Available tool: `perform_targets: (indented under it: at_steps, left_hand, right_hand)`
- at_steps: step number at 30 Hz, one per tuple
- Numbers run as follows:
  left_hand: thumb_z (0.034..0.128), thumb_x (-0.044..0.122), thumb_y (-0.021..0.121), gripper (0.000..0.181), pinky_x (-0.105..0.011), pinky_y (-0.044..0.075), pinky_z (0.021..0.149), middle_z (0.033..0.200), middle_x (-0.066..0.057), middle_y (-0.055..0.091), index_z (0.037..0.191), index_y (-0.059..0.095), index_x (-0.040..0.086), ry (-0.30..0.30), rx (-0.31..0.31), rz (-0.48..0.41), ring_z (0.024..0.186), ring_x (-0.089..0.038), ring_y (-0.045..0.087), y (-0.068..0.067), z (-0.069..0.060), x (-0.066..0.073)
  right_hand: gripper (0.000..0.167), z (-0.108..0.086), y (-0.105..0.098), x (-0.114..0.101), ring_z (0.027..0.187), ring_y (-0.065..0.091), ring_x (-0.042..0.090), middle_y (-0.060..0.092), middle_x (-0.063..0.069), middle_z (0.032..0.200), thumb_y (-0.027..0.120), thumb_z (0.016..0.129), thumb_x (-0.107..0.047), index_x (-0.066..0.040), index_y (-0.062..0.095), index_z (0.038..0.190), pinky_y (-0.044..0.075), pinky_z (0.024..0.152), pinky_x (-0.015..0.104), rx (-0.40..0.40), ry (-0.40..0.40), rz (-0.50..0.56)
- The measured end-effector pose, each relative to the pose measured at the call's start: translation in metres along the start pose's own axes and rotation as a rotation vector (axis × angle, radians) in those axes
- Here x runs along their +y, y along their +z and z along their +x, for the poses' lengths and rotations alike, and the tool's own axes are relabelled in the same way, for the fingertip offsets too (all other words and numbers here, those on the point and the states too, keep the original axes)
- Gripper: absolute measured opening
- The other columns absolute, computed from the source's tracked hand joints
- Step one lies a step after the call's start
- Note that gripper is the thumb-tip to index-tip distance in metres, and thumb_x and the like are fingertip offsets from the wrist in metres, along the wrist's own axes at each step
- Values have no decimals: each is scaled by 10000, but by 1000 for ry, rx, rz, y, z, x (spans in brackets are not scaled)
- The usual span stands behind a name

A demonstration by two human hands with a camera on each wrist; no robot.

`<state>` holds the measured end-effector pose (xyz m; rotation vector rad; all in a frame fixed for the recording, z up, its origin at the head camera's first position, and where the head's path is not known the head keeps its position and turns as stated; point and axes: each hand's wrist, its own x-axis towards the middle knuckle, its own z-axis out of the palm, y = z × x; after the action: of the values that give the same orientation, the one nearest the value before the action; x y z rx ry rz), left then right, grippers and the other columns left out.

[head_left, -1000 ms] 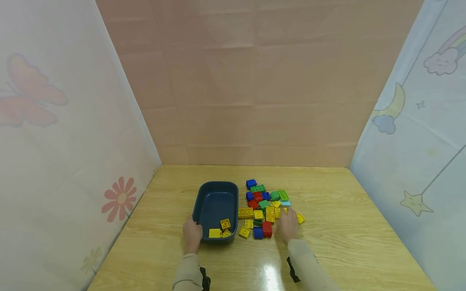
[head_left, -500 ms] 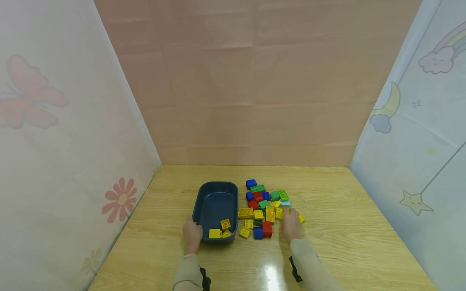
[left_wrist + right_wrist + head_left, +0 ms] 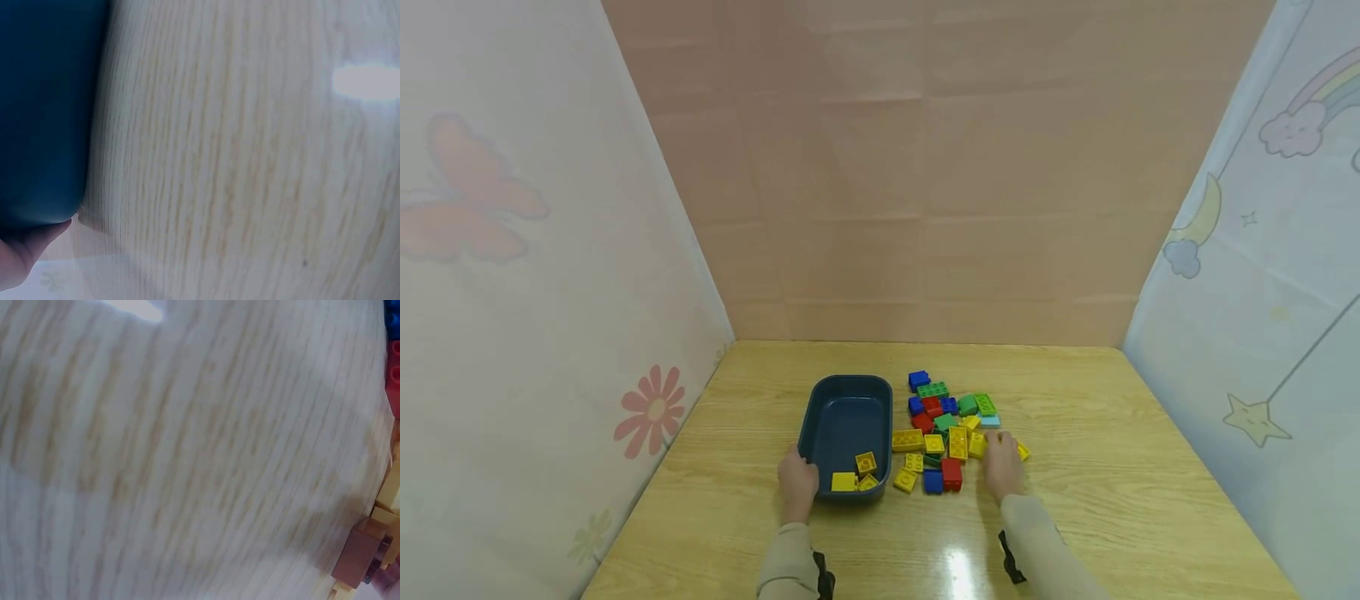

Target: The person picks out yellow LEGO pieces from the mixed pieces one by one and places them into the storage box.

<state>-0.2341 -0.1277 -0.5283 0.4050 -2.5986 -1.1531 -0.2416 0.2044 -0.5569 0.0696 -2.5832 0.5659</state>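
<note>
My left hand (image 3: 797,483) holds the near left corner of a dark blue tray (image 3: 807,429). In the left wrist view the thumb (image 3: 42,240) lies along the tray's outer wall (image 3: 47,125); the other fingers are hidden. Inside the tray, near the front, are a flat-sided yellow brick (image 3: 843,482) and two other yellow bricks. My right hand (image 3: 1002,468) reaches down at the right side of a toy brick pile, with its fingertips among yellow bricks. A yellow brick (image 3: 977,445) lies just left of it. A brownish-looking block (image 3: 357,557) sits close to the fingers in the right wrist view.
Loose blue, green, red and yellow bricks spread right of the tray, with a red brick (image 3: 951,474) and a blue brick (image 3: 933,482) nearest. One yellow brick (image 3: 1023,451) lies right of my right hand. Wooden tabletop (image 3: 1090,433) surrounds them, with fabric walls behind and beside.
My right hand has shifted slightly right among the yellow bricks, leaving the yellow brick on its left more exposed. The left hand and the tray stay in place.
</note>
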Motion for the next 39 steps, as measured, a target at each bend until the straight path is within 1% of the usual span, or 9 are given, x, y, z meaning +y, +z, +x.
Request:
perform_targets:
  at_steps: [3,6,14,18,23,26,31,34,39]
  left_hand:
    - [733,-115,494,387,-461,484,688,936,-318,582,1108,466,-206,-7,-11,-4,874,-414,571,0,0,1]
    - [736,-117,491,396,-463,483,691,945,-319,579,1121,459,-205,-7,-17,-9,881,-416,568,0,1,1]
    - [726,-125,486,401,-459,484,687,930,-315,585,1119,464,-205,-1,-9,2,872,-417,569,1,3,0]
    - [728,-125,486,405,-459,482,689,931,-314,585,1123,461,-207,-4,-10,4,874,-416,567,2,3,-1]
    - [726,-127,494,376,-459,484,671,911,-309,589,1094,481,-203,-4,7,8,853,-416,571,3,2,-1]
    - [722,-129,495,363,-458,486,657,894,-307,592,1077,490,-204,5,20,9,836,-416,575,3,2,-1]
    - [715,-129,497,360,-461,485,657,880,-306,595,1067,499,-203,17,35,9,823,-414,578,4,2,-1]
    - [718,-127,501,360,-464,484,663,886,-309,593,1070,499,-203,18,34,7,827,-416,577,4,2,-2]
    - [728,-123,498,387,-457,487,668,922,-316,586,1107,480,-200,1,19,4,850,-411,576,4,1,-2]
  right_hand:
    - [132,1,-4,-3,785,503,370,497,258,872,538,784,130,92,531,910,457,663,450,-10,17,-5]
    - [121,4,-8,-6,795,497,367,491,260,882,545,792,117,94,526,909,460,658,446,0,17,-4]
    - [104,15,-19,-20,856,497,402,501,288,934,554,768,135,127,565,871,464,710,444,99,-60,-21]
    - [114,21,-22,-30,851,502,378,520,249,899,591,749,128,130,584,863,466,718,429,143,-90,15]
    - [169,27,-20,-43,872,513,331,537,206,916,669,719,81,107,604,873,478,724,393,158,-86,54]
    - [160,30,-18,-53,879,520,321,544,198,933,674,722,71,94,610,867,483,721,387,171,-95,82]
    - [160,32,-17,-72,898,525,327,546,201,952,677,707,88,88,610,852,484,729,394,206,-140,147]
    - [148,33,-17,-87,929,524,328,547,211,988,667,723,81,78,606,858,486,733,390,199,-140,201]
    - [122,31,-16,-114,969,520,322,541,201,1041,638,782,13,51,601,891,480,754,381,119,-104,304]
